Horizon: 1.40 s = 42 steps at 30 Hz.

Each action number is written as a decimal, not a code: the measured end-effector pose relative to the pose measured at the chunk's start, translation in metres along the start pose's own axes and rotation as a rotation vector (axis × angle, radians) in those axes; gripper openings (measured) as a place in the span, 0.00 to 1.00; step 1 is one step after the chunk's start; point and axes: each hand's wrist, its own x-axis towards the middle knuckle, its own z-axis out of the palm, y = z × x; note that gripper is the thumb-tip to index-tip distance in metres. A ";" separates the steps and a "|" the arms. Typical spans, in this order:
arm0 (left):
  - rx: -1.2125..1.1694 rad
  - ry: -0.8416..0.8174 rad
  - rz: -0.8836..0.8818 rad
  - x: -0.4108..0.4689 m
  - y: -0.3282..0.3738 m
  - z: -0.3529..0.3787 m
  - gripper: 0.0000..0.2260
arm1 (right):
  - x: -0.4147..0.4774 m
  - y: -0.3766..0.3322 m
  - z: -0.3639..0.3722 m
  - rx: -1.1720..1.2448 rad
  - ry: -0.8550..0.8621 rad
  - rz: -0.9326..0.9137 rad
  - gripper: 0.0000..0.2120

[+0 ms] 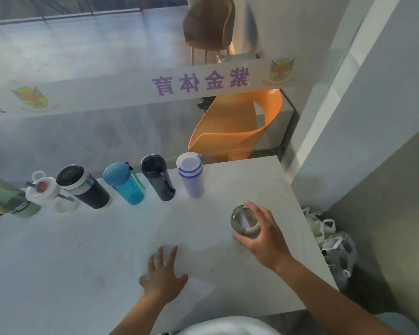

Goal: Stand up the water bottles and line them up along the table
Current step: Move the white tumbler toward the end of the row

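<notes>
Several bottles stand upright in a row along the table's far edge: a green one [5, 199], a white one with a loop lid [46, 192], a black one with a silver band [82, 187], a teal one [125, 182], a dark one [157, 177] and a pale one with blue rings [190, 175]. A grey-lidded bottle [243, 222] stands upright nearer me on the right, apart from the row. My right hand [264, 234] wraps around its top. My left hand [163, 274] lies flat on the table [82, 262], fingers spread, holding nothing.
A glass wall with a printed banner [131, 93] runs behind the row. An orange chair [240, 122] and a brown chair [208, 22] stand beyond the glass. White bags [334, 240] lie on the floor right of the table's edge.
</notes>
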 end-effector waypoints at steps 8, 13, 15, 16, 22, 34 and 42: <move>-0.034 -0.020 -0.034 -0.013 -0.017 0.003 0.37 | 0.099 -0.024 -0.002 0.014 0.052 0.040 0.43; -0.043 -0.052 -0.025 -0.019 -0.027 0.006 0.37 | 0.148 -0.024 0.017 0.002 0.038 0.034 0.39; -0.046 -0.064 -0.019 -0.020 -0.029 0.006 0.36 | 0.159 -0.023 0.024 -0.003 0.037 0.029 0.38; -0.046 -0.067 -0.017 -0.020 -0.030 0.006 0.36 | 0.162 -0.023 0.027 0.002 0.037 0.025 0.37; -0.061 -0.089 -0.014 -0.020 -0.028 0.003 0.36 | 0.175 -0.023 0.040 0.019 0.034 0.014 0.37; -0.058 -0.100 -0.014 -0.021 -0.029 0.001 0.36 | 0.181 -0.018 0.045 -0.012 0.040 0.015 0.37; -0.061 -0.105 -0.013 -0.021 -0.028 0.001 0.37 | 0.180 -0.011 0.048 -0.014 0.034 0.013 0.40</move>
